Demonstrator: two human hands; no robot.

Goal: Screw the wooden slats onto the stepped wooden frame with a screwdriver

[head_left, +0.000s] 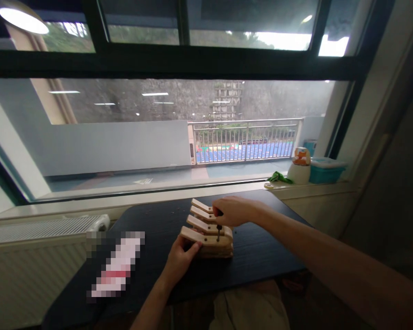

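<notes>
A pale wooden assembly [209,240] with several angled slats side by side stands on a dark table. Small dark screw heads show on its slats. My left hand [182,254] holds its near left corner, thumb along the side and fingers partly hidden behind the wood. Over the right part of the slats, my right hand [231,211] is closed with the fingers curled down. Just below those fingers, a thin dark metal piece [219,233] stands upright on the near slat; I cannot tell whether it is a screw or a tool.
The dark tabletop [151,256] bears a blurred pink-and-white item [119,263] at left. A white radiator [44,256] stands beside the table. On the windowsill are a white container [298,173], a teal box [326,172] and a green cloth-like item [278,178].
</notes>
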